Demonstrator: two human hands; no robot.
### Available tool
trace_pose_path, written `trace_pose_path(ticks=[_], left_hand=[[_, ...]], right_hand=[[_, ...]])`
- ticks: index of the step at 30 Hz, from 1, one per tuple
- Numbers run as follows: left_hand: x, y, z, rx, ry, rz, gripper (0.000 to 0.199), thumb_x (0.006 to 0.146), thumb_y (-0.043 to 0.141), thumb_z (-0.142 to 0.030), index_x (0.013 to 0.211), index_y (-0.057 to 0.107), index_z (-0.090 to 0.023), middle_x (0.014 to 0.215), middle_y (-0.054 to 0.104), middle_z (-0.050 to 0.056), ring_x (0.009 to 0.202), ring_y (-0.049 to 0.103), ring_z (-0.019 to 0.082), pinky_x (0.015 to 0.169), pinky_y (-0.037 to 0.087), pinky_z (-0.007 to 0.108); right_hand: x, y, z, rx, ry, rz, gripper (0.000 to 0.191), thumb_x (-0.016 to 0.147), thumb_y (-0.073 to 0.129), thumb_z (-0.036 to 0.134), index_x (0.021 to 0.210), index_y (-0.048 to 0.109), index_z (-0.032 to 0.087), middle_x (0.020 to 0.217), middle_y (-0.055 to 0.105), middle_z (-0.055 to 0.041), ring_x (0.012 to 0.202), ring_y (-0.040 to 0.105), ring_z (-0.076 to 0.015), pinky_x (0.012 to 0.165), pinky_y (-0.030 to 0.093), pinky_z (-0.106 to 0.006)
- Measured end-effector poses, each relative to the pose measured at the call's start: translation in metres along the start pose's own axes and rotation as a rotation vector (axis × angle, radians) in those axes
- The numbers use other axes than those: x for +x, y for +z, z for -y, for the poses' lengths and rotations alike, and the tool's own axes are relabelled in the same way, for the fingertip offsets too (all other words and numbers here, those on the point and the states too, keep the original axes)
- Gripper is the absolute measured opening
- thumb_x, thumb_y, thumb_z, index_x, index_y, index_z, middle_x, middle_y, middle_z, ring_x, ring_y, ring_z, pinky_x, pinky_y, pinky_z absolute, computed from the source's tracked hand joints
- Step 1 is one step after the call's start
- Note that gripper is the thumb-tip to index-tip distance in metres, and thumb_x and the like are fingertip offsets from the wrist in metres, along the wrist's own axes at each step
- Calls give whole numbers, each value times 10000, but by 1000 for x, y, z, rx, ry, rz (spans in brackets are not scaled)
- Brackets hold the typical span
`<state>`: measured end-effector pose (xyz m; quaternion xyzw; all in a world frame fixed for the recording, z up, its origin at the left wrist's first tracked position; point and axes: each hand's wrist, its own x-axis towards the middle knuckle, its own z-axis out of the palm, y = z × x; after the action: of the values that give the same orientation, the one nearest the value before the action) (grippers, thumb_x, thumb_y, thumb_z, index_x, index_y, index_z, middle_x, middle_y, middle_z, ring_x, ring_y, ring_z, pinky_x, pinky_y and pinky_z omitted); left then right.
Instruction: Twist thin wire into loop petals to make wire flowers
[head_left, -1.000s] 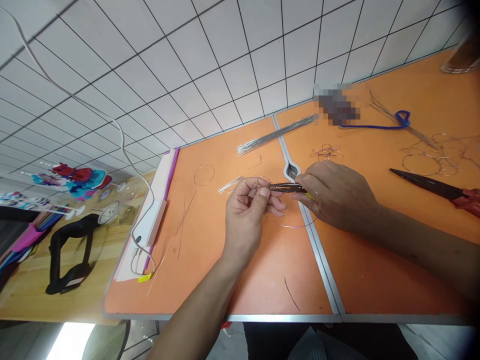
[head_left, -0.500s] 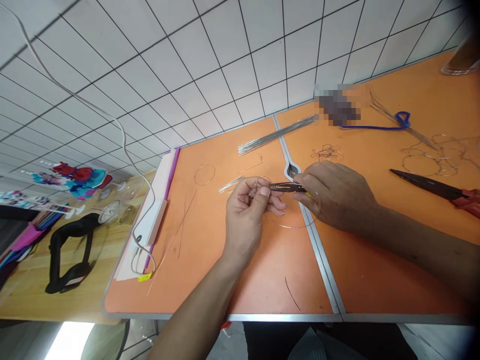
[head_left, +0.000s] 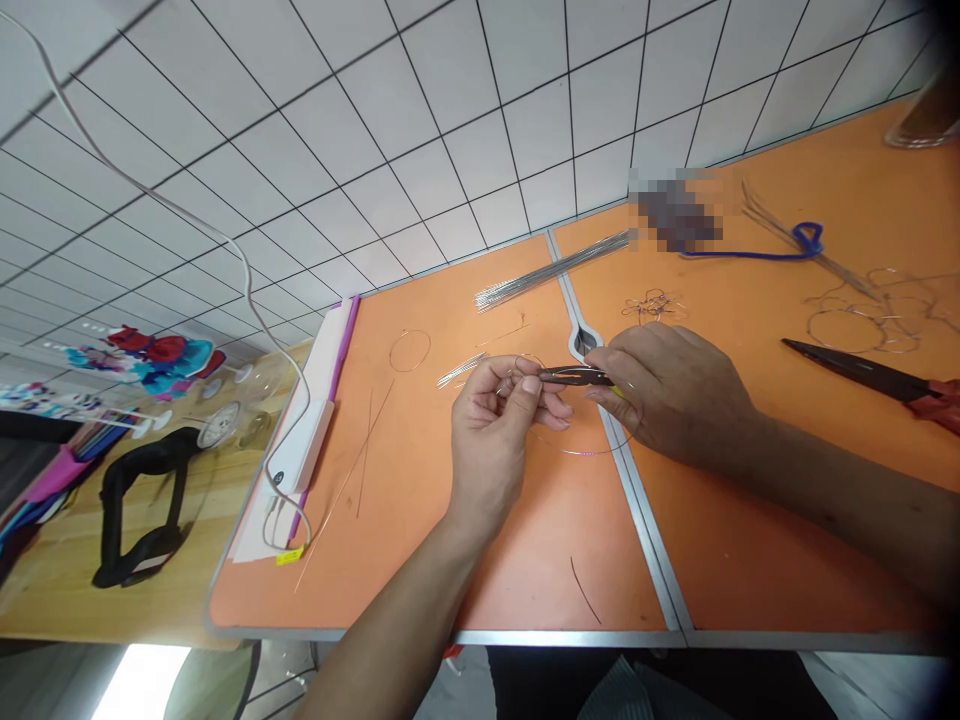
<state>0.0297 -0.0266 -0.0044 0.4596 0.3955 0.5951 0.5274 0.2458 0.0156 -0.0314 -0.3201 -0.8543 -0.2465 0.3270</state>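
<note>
Thin wire loop (head_left: 587, 454) between both hands, at the plier tips

Left hand (head_left: 493, 425): thumb and fingers pinched on the wire. Right hand (head_left: 675, 385): wrapped round handles of dark metal pliers (head_left: 571, 376), tips at the left fingertips. Loop arcs on near side of hands, small pink section. Just beyond left hand: short silvery wires (head_left: 461, 369); farther, straight wire bundle (head_left: 555, 270). Beyond right hand: tangled wire (head_left: 651, 305); to its right, dark-bladed scissors (head_left: 862, 372). Far right: clear vessel (head_left: 926, 125), contents indistinct.
</note>
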Motion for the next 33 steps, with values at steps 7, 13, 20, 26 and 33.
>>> trace_pose_path(ticks=[7,13,20,26,33], left_hand=[[1,1,-1,2,-5,-17,170,935,874,-298,979,741,-200,870,813,16,673,761,117,597,610,209],[1,0,-4,45,-38,-20,199,953,851,-342,984,719,-197,884,823,34,665,771,133,582,607,222],[0,-2,-6,74,-38,-6,308,1003,797,-485,969,721,-188,883,840,63,652,772,150,578,611,246],[2,-1,-7,94,-35,-3,335,1007,791,-502,948,713,-182,834,826,54,606,754,143,559,611,247],[2,-2,-8,93,-65,22,337,1000,797,-511,954,738,-182,794,818,50,595,758,153,548,617,256]], right_hand=[[0,0,2,26,9,-3,326,1164,548,429,1083,692,148,906,704,-91,819,553,-246,722,383,-376],[0,-1,2,15,10,-4,297,1157,566,411,1057,693,162,874,694,-75,799,545,-235,689,363,-359],[1,-3,1,-18,-8,-20,307,1148,593,408,976,692,173,825,680,-56,767,539,-219,666,348,-343],[0,-4,1,-23,-18,-5,330,1154,578,401,941,693,177,791,657,-47,751,529,-210,654,319,-343],[1,-2,1,-9,-33,-32,338,1148,595,422,939,699,178,801,671,-48,745,530,-211,646,324,-355]])
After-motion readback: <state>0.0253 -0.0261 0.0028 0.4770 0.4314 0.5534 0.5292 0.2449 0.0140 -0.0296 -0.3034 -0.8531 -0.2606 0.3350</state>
